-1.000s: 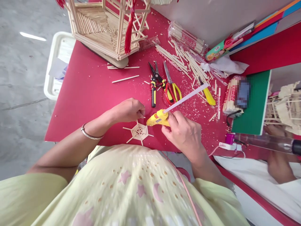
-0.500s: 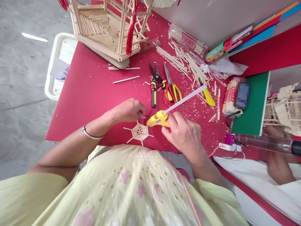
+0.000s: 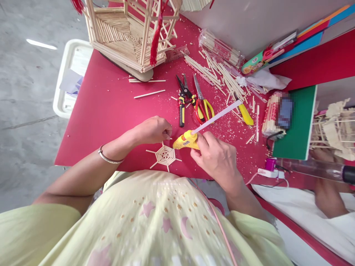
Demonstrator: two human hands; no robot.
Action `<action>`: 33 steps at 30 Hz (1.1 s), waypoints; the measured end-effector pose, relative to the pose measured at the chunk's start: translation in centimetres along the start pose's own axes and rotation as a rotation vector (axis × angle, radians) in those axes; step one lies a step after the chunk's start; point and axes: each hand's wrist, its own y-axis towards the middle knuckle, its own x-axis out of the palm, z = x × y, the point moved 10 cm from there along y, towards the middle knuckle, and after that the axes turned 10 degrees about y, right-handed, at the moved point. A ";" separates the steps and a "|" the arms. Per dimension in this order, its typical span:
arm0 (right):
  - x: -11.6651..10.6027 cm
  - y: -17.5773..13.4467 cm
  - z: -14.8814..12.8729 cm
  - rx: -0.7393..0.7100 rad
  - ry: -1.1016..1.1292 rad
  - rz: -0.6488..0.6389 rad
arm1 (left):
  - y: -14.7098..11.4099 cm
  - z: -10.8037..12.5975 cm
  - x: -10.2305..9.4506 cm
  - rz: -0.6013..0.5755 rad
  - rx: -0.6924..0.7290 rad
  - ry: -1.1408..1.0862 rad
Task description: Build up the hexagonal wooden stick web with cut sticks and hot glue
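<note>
A: Head view, only one. Hands?

B: Right hand has its fingers wrapped round a yellow hot glue gun. Left hand: fingertips together, apparently pinching a stick sliver (tiny, barely readable).

A: And the work?

B: Six-spoked stick web, flat on the red table by the near edge, just below the left hand. Gun's nose is at its right side; touching or not, can't tell.

A: Risks?

B: Burn first. Nozzle and left fingertips are close, so a slip or stray drip could catch skin, if the gun's hot. Second, nobody's holding the web; a nudge from the nozzle could skew it or shove it edgeward.

A: Shirt?

B: Yep, the yellow shirt sits right by the lower spokes. Leaning in could snag one.

A: Gun's back end?

B: Long glue stick juts toward the scissors and yellow-handled cutter. Swinging the gun could knock it on them and jerk the nozzle. Wood crumbs about, too; could stick in wet glue. Next.
</note>
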 end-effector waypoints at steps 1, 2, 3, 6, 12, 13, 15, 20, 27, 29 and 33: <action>0.0 0.0 0.0 -0.001 -0.001 0.000 | 0.0 0.0 0.0 -0.002 -0.003 -0.001; 0.0 0.0 0.0 -0.001 -0.003 -0.001 | 0.0 -0.1 0.0 -0.004 -0.007 -0.001; 0.1 0.0 0.0 -0.002 -0.003 -0.001 | 0.0 -0.1 0.1 -0.005 -0.012 0.000; 0.2 -0.1 0.1 0.004 0.000 -0.011 | 0.0 -0.2 0.1 -0.007 -0.021 0.004; 0.1 0.0 0.0 0.004 0.017 -0.010 | 0.1 -0.2 0.2 0.006 -0.001 -0.003; 0.1 0.0 0.0 0.003 0.015 -0.010 | 0.1 -0.3 0.2 0.011 0.003 -0.004; 0.2 0.0 0.0 0.006 0.013 -0.017 | 0.1 -0.2 0.2 0.019 0.012 -0.004; 0.4 -0.2 0.2 0.021 0.019 -0.032 | 0.0 0.0 -0.1 0.029 0.021 -0.001; 0.2 -0.1 0.1 0.012 0.001 -0.016 | 0.0 0.0 -0.1 0.031 0.026 -0.013; 0.2 -0.2 0.2 0.023 0.005 -0.020 | -0.1 0.1 -0.2 0.041 0.036 -0.017; 0.1 -0.2 0.4 0.036 0.017 -0.002 | 0.0 -0.1 0.0 0.046 0.048 -0.020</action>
